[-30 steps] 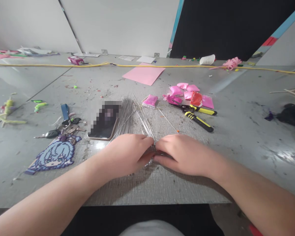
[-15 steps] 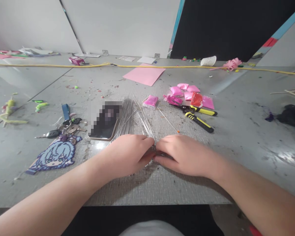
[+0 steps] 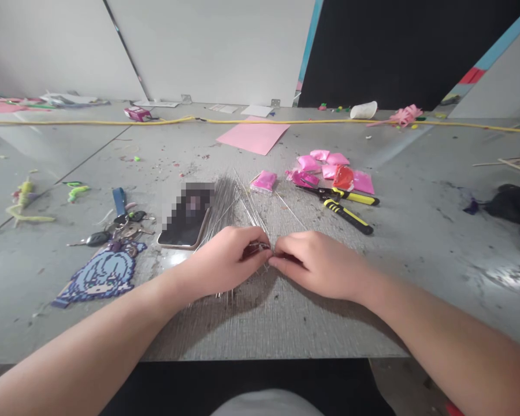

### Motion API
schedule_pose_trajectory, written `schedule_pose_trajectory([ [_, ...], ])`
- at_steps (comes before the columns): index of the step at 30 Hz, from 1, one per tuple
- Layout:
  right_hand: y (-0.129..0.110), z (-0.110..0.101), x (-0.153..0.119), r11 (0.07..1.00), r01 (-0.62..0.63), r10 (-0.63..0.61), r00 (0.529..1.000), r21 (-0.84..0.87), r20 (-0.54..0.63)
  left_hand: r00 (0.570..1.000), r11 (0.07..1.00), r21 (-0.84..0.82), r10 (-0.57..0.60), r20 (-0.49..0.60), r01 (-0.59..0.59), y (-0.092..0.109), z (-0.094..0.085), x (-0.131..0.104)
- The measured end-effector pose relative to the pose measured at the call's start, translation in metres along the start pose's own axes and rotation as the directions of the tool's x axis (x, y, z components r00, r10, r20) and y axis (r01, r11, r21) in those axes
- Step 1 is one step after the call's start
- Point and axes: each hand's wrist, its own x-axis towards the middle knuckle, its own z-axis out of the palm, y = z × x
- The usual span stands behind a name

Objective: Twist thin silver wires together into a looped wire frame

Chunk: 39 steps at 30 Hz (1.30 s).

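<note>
My left hand (image 3: 231,260) and my right hand (image 3: 318,263) meet fingertip to fingertip above the near middle of the table. Both are closed in a pinch. A thin, shiny bit shows in the gap of the left fingers, but what the fingertips grip is mostly hidden. Under and behind the hands lie loose straight metal wires (image 3: 251,205). A thick bundle of thin wires (image 3: 223,205) runs beneath my left hand, its near ends poking out below the wrist. Past my right hand rest pliers (image 3: 349,216) with yellow and black handles, spread apart.
A phone (image 3: 184,231) lies left of the wires, beside keys (image 3: 127,228) with a blue pixel-art charm (image 3: 104,274). Pink packets (image 3: 320,167) and a single pink packet (image 3: 264,181) sit ahead. Farther back are pink paper (image 3: 255,136), a yellow cord (image 3: 320,121) and a tipped cup (image 3: 364,110).
Both hands have shifted slightly up and away from me, fingertips still together. The left fingers now show a wider gap. Wire ends have come into sight below my left wrist.
</note>
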Motion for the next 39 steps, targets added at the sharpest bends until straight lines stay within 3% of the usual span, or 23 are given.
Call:
schedule_pose_trajectory([
  [7, 0.001, -0.001, 0.001, 0.986, 0.021, 0.009, 0.984, 0.167, -0.177, 0.990, 0.967, -0.234, -0.123, -0.067, 0.105, 0.004, -0.001, 0.000],
  [15, -0.004, -0.008, -0.001, 0.876, -0.050, 0.112, 0.989, 0.480, -0.101, 0.984, 0.940, -0.329, -0.131, -0.120, 0.085, 0.006, -0.001, -0.004],
  [18, -0.002, -0.009, -0.004, 0.797, -0.014, 0.070, 0.995, 0.604, -0.070, 0.983, 0.934, -0.349, -0.126, -0.131, 0.073, 0.008, -0.003, -0.005],
  [24, 0.008, -0.005, -0.006, 0.526, -0.017, 0.012, 1.000, 0.850, 0.013, 0.986, 0.930, -0.366, -0.083, -0.143, 0.026, 0.011, -0.006, -0.007],
  [29, 0.009, -0.006, -0.005, 0.438, 0.036, -0.042, 0.999, 0.898, -0.019, 0.989, 0.917, -0.400, -0.064, -0.134, 0.006, 0.013, -0.007, -0.008],
  [34, 0.005, -0.003, -0.006, 0.472, 0.010, 0.034, 0.999, 0.882, -0.030, 0.992, 0.914, -0.406, -0.043, -0.117, -0.008, 0.012, -0.006, -0.008],
  [39, 0.002, -0.001, -0.002, 0.618, -0.007, 0.072, 0.996, 0.786, -0.048, 0.995, 0.907, -0.420, -0.053, -0.086, 0.012, 0.010, -0.003, -0.006],
])
